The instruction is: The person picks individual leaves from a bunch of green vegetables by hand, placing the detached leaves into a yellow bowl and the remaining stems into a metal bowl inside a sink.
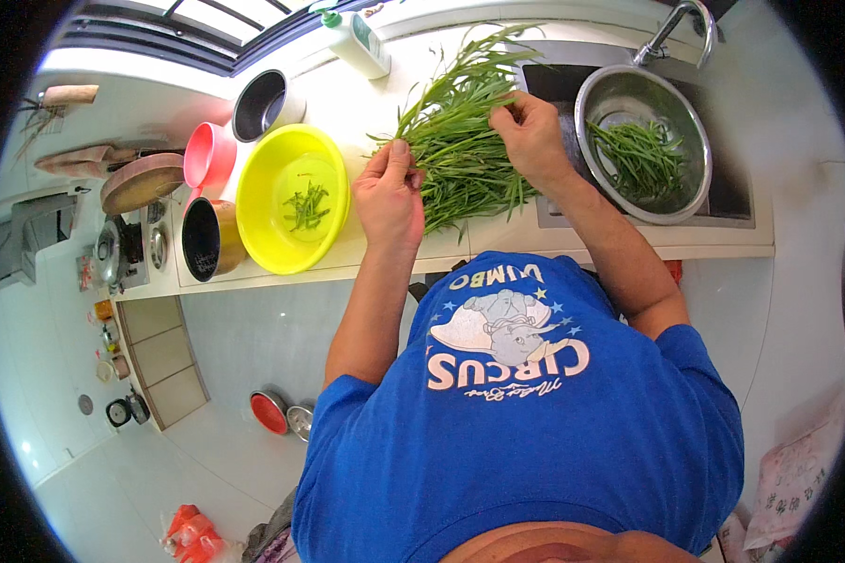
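A large heap of leafy green vegetables (pixel 465 179) with long narrow leaves lies on the counter before me. My left hand (pixel 391 197) pinches one end of some stems between thumb and fingers, at the heap's left edge. Over the heap's right side, my right hand (pixel 531 137) has its thumb and index finger closed on the greens. A steel basin (pixel 700 151) at the sink holds shorter pieces of the same greens (pixel 641 158). In the yellow plastic basin (pixel 253 204), left of my left hand, a few small green scraps (pixel 308 207) lie on the bottom.
Left of the yellow basin stand a pink dipper (pixel 208 155) and two pots (pixel 259 105) (pixel 211 239). A pump bottle (pixel 359 46) is at the back by the window. The curved faucet (pixel 665 35) rises behind the sink (pixel 736 197). Bowls (pixel 269 413) sit on the floor.
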Demonstrator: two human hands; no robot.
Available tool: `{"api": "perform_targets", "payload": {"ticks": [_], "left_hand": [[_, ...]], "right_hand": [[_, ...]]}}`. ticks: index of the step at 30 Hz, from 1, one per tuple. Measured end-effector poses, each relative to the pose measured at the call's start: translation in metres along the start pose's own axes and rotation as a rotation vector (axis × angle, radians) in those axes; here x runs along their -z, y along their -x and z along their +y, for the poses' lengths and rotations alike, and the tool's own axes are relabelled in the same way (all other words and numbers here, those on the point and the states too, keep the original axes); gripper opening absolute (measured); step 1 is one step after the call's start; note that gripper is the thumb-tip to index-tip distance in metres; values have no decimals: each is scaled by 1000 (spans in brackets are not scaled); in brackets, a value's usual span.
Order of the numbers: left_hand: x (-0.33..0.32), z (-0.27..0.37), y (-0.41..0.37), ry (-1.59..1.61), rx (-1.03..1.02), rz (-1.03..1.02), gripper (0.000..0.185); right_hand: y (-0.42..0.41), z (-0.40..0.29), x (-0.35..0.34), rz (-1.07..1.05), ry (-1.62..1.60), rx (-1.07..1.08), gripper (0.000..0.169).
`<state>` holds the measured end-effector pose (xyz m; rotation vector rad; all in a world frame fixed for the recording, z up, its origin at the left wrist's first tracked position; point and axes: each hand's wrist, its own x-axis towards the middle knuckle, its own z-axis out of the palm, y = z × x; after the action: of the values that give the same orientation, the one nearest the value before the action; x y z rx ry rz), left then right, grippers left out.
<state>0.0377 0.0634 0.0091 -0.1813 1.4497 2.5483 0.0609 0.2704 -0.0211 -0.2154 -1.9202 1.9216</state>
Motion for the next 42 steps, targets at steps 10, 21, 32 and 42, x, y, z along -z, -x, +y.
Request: {"api": "perform_targets", "payload": {"ticks": [10, 21, 32, 42], "left_hand": [[-17, -6, 5, -51, -8, -15, 15], [-9, 10, 1, -156, -133, 123, 19], [-18, 6, 13, -308, -195, 83, 17], [-17, 4, 17, -220, -136, -14, 16]], "right_hand": [[-7, 1, 19, -52, -131, -122, 24], [-16, -26, 40, 444, 659, 625, 8], [-11, -53, -41, -142, 606, 772, 7], [-3, -48, -49, -165, 338, 463, 4]]}}
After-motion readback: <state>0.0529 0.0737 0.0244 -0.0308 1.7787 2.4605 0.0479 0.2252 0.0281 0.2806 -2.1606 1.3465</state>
